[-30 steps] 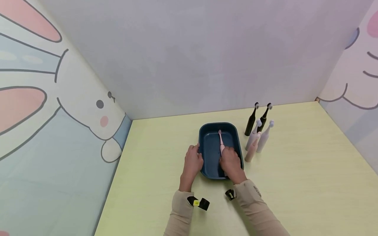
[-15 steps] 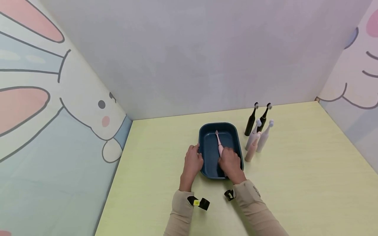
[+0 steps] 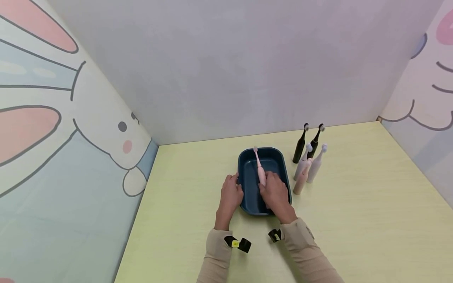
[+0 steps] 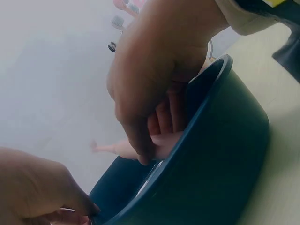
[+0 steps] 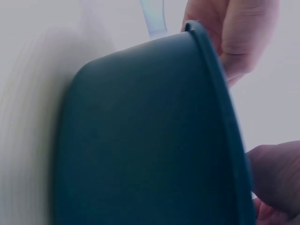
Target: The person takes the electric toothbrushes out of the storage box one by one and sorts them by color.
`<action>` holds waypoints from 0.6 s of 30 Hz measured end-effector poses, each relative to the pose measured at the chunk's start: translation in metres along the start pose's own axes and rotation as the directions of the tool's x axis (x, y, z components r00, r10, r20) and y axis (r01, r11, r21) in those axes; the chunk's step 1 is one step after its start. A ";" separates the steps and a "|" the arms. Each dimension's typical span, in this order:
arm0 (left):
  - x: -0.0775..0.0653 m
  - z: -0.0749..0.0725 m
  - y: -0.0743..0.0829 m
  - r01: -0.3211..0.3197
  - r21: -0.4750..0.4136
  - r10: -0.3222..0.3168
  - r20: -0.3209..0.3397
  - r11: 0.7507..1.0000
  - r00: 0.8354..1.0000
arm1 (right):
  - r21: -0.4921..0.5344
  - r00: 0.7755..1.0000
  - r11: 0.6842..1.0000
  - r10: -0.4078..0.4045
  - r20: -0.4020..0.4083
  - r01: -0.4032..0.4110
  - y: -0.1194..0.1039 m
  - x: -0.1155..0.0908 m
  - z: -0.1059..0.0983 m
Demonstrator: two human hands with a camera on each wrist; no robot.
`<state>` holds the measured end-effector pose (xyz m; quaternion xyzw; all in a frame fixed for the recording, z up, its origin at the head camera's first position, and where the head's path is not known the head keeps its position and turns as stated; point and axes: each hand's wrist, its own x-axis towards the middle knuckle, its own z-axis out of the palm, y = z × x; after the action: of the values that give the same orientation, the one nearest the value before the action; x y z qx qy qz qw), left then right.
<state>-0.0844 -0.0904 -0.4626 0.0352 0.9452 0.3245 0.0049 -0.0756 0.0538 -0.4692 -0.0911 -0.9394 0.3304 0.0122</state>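
Observation:
In the head view my right hand (image 3: 275, 192) grips the handle of a pink electric toothbrush (image 3: 261, 171) inside a dark blue plastic basin (image 3: 249, 208). The brush tilts up, its head level with the basin's far rim. My left hand (image 3: 231, 192) holds the basin's left rim. The left wrist view shows the toothbrush (image 4: 124, 150) between the right hand's thumb and fingers, above the basin's wall (image 4: 220, 154). At that view's lower left, the left hand (image 4: 40, 187) pinches the rim. In the right wrist view the basin's outer wall (image 5: 140, 131) hides the toothbrush.
Right of the basin several electric toothbrushes stand upright: black ones (image 3: 299, 149), pale lilac ones (image 3: 315, 169) and a pink one (image 3: 301, 181). They stand on a pale yellow-green table (image 3: 361, 196), with a plain wall (image 3: 226, 78) behind it.
The pink toothbrush has risen off the basin's floor, and its head has swung left and toward the far rim. My right hand has lifted slightly with it; the left hand stays put.

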 end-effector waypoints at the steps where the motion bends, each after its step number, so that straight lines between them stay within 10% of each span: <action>1: 0.000 0.000 0.000 0.003 -0.002 -0.003 0.000 1.000 1.000 | 0.018 1.000 1.000 -0.003 -0.010 0.003 -0.001 -0.001 -0.001; 18: 0.000 -0.002 -0.002 -0.020 -0.009 0.020 -0.003 1.000 1.000 | 0.286 0.922 0.910 -0.199 -0.332 0.300 -0.006 -0.030 -0.026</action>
<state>-0.0842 -0.0936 -0.4623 0.0444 0.9434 0.3287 0.0004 -0.0451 0.0604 -0.4439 -0.0139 -0.8617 0.4617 0.2100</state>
